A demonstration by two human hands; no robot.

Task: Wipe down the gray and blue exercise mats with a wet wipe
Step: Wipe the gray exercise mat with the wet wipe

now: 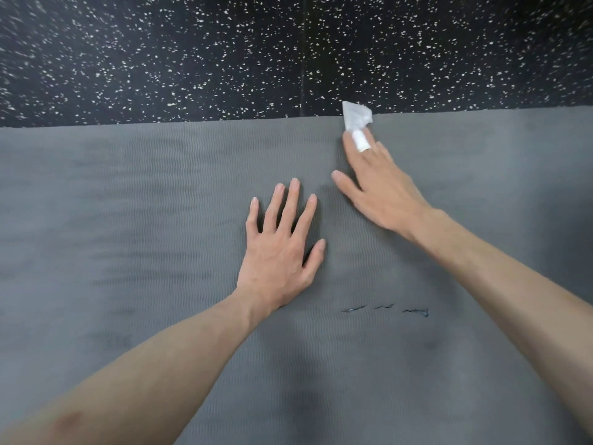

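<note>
Wet wipe (356,116) pressed under extended fingertips of right hand (382,191), grip flat rather than curled, at far edge of gray mat (144,203) where it meets speckled floor (192,59). Left hand (280,248) spread flat, holding nothing, bracing mat. Blue mat not in view. For best result: keep even pressure, overlap strokes, follow the ribbing, cover the dark marks (385,310) nearer the body
</note>
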